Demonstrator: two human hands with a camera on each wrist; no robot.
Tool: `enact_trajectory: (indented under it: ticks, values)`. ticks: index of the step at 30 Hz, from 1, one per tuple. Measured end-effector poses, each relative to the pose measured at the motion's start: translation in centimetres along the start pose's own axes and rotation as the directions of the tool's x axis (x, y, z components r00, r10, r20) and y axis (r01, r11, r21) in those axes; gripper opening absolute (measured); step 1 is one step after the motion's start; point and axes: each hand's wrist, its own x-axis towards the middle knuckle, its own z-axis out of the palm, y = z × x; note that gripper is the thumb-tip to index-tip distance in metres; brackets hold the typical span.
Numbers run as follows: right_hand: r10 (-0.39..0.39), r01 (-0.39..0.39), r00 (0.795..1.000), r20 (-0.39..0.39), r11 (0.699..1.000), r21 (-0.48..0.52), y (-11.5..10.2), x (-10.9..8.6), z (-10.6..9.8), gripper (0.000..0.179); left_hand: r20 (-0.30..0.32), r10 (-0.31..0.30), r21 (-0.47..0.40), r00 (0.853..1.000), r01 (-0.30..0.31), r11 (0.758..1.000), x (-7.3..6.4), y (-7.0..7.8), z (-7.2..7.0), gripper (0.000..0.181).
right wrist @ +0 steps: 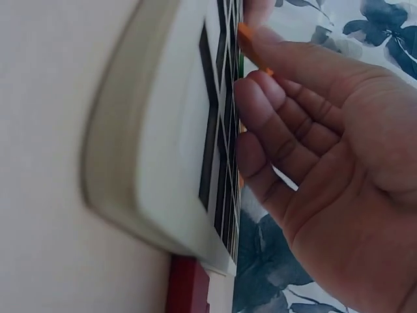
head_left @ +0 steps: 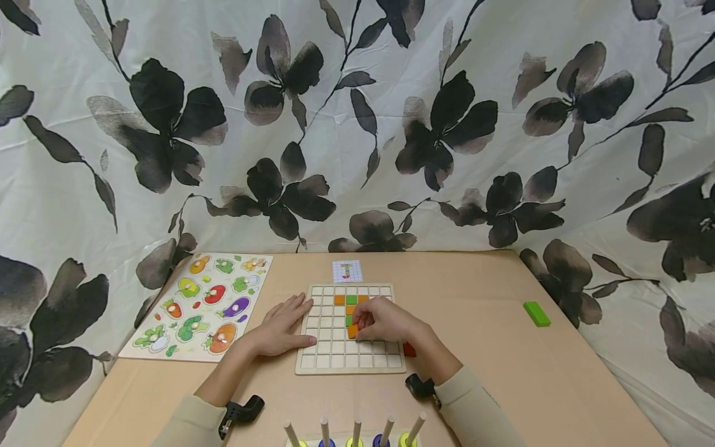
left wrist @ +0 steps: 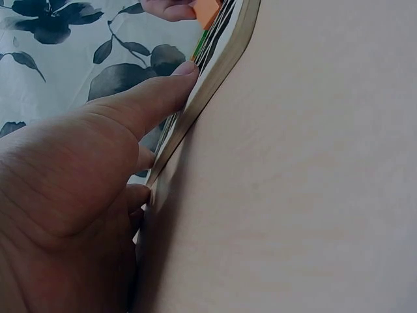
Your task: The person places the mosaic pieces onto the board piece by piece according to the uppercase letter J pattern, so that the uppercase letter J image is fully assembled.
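Orange tile [head_left: 353,332], just one, is pinched by right fingers [right wrist: 255,107], left fingers [head_left: 288,308] spread against one grid board [head_left: 337,360].

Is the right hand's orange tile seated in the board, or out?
Out: both wrist views show the orange tile tilted, standing proud of the board, pinched by the right hand. Whether it touches, I cannot tell.

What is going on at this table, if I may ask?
A person's right hand pinches an orange tile over a gridded board, at the near end of a T-shaped arrangement of orange and green tiles. The left hand rests on the board's left edge. Just beyond the board lies a grid card showing a small coloured figure.
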Motion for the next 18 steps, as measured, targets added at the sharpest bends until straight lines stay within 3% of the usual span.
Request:
enact_trajectory:
  ticks: [18]
  values:
    - [0.048,-0.048,0.999,-0.005,0.998,-0.030,0.06,0.21,0.37,0.021,0.000,-0.006,-0.002,1.000,0.006,1.000,-0.01,0.08,-0.03,0.096]
